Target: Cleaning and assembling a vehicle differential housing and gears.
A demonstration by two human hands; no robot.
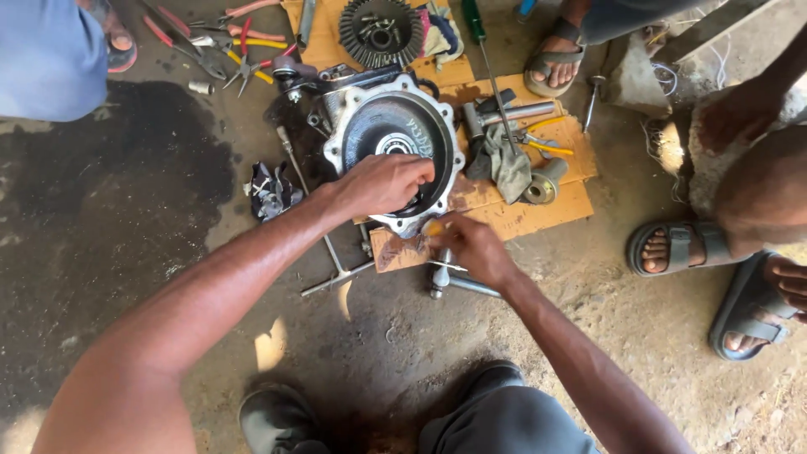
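A round metal housing lies on cardboard on the floor. The left hand rests curled on its lower rim — whether its grip closes on anything, I cannot tell. The right hand, just below, pinches at the housing's edge. A grey rag lies beside; a toothed gear and pliers lie beyond.

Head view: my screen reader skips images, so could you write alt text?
A person's left hand rests inside a round metal gear housing on cardboard, while the right hand touches its lower rim. Pliers, a toothed gear and sandalled feet surround them.
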